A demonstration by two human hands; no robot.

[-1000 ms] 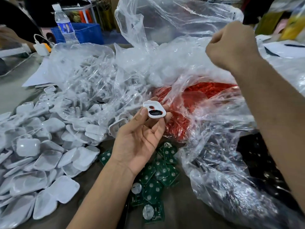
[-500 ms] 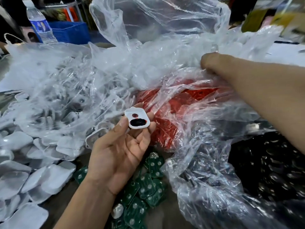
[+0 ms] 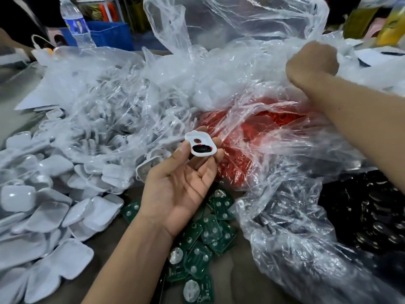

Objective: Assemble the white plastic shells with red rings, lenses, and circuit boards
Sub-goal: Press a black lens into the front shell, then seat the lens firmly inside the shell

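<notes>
Several clear bags (image 3: 230, 69) hold white shells (image 3: 94, 128), red rings (image 3: 252, 137).

A small assembly workshop is indicated — heaps of identical white plastic shells (image 3: 43, 216), loose green circuit boards (image 3: 210, 229) and clear plastic bags (image 3: 230, 69) of parts are spread over the tabletop (image 3: 236, 281).

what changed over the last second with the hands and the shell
The right hand dipped toward the clear plastic bag above the red rings, then rose again as a fist. The left hand kept holding the white shell at its fingertips.
</notes>
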